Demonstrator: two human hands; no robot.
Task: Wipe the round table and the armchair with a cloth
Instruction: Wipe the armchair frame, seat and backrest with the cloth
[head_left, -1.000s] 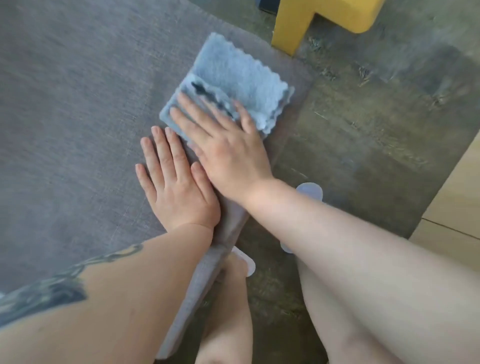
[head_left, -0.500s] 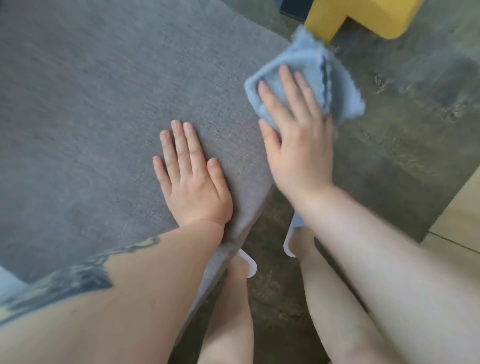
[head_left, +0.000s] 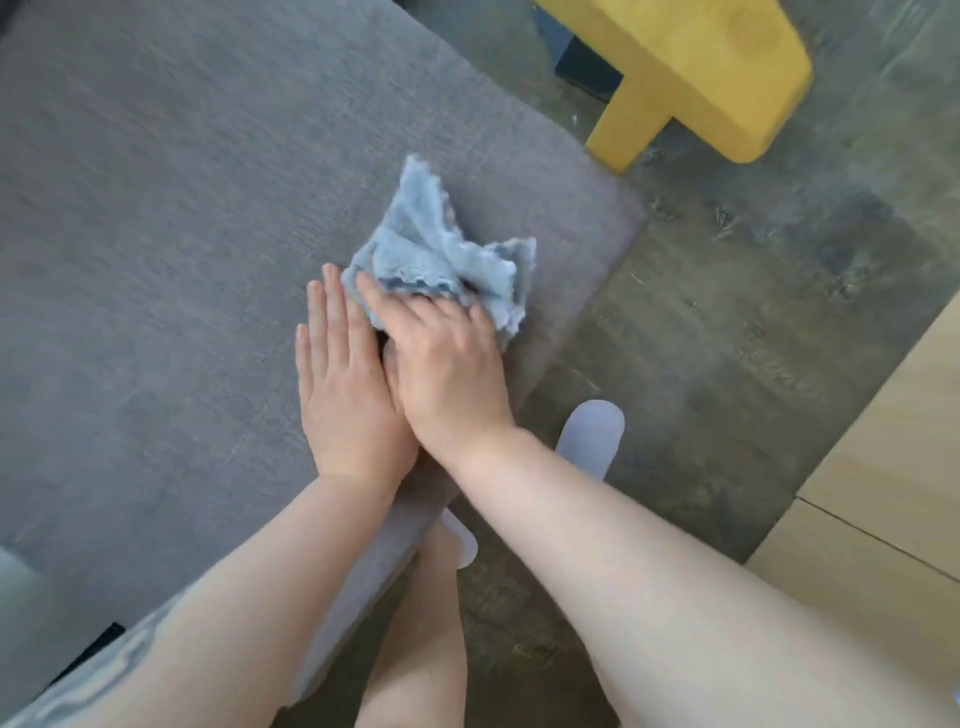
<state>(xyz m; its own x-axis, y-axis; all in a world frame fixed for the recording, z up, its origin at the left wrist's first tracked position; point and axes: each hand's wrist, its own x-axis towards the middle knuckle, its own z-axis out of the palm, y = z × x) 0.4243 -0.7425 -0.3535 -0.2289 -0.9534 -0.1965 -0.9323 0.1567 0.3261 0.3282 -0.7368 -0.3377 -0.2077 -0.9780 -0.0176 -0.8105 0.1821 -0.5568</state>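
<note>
The cloth (head_left: 441, 270) lies bunched just ahead of the right hand (head_left: 447, 364), whose fingers press it; left hand (head_left: 343, 395) flat alongside on the armchair (head_left: 182, 234).

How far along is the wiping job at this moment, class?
Done: nothing can be judged finished; the grey cushion shows no clear sign of what has been wiped. In hand: the right hand presses the crumpled blue cloth on the cushion near its edge, while the left hand lies flat beside it. Left: no round table is in view.
</note>
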